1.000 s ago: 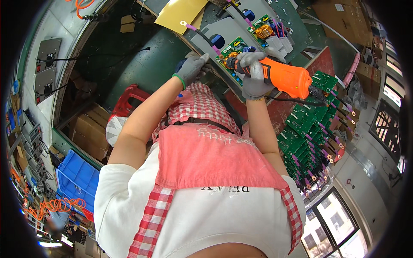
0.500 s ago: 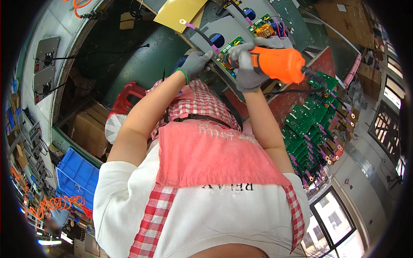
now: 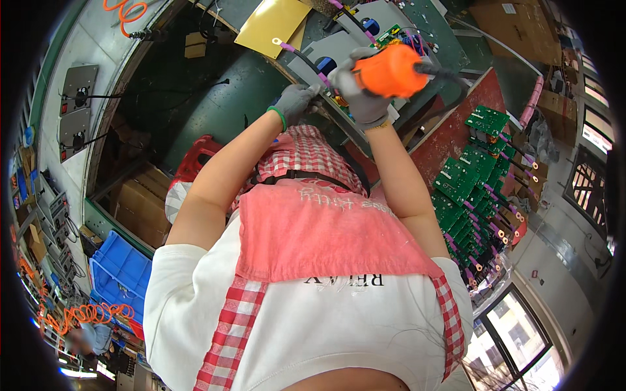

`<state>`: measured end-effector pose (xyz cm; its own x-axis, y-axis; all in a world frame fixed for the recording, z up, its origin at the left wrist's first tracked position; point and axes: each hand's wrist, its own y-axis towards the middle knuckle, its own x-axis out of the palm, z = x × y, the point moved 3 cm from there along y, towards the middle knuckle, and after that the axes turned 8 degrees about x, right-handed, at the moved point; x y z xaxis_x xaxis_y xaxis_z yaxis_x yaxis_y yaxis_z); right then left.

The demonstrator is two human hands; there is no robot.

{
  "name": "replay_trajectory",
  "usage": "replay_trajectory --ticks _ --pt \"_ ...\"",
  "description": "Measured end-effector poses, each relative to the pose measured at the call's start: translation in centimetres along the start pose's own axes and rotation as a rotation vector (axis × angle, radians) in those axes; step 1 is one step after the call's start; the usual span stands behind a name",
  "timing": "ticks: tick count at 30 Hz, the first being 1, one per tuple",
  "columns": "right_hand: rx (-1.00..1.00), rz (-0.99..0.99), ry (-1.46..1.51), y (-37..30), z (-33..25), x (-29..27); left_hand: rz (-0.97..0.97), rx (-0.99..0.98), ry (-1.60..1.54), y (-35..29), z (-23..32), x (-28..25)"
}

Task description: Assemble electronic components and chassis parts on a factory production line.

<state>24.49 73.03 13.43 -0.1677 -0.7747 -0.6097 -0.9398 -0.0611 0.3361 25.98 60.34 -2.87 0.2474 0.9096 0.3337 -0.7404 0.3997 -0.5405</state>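
Note:
My right hand [image 3: 357,98], in a grey glove, is wrapped round an orange power screwdriver [image 3: 391,70] with a black cord. Its tip is hidden behind the hand, over a green circuit board that barely shows. The board sits on a grey metal panel [image 3: 301,69] with a round blue-and-black part [image 3: 325,64]. A black cable [image 3: 304,58] with purple sleeves and a ring terminal runs across the panel. My left hand [image 3: 295,103], gloved too, is curled at the panel's near edge. Its fingertips are closed, but I cannot make out what they hold.
Beyond lies another panel [image 3: 375,18] with a cable. A yellow sheet [image 3: 270,27] rests at the bench edge. To the right, many green circuit boards [image 3: 460,177] with cables are stacked by a red board [image 3: 466,114]. A blue crate [image 3: 120,264] stands at left.
My right hand and the screwdriver have shifted up and left, and the screwdriver is tilted more upright. My left hand has drawn slightly back from the cable, its fingers more curled.

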Motion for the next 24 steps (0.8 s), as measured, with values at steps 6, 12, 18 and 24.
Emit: replay_trajectory --ticks 6,12,18,24 --pt "0.309 0.448 0.933 0.3 -1.1 -4.8 -0.016 -0.013 -0.193 -2.9 3.5 -1.3" --pt "0.091 0.705 0.898 -1.4 -4.6 -13.3 -0.094 0.073 -0.156 -3.9 8.6 0.7" --pt "-0.071 0.788 0.909 -2.7 -6.0 -17.4 -0.399 0.019 -0.223 -2.1 12.6 6.0" --pt "-0.123 0.796 0.896 -1.7 -6.5 -18.4 -0.545 -0.351 -0.525 0.7 13.4 10.1"
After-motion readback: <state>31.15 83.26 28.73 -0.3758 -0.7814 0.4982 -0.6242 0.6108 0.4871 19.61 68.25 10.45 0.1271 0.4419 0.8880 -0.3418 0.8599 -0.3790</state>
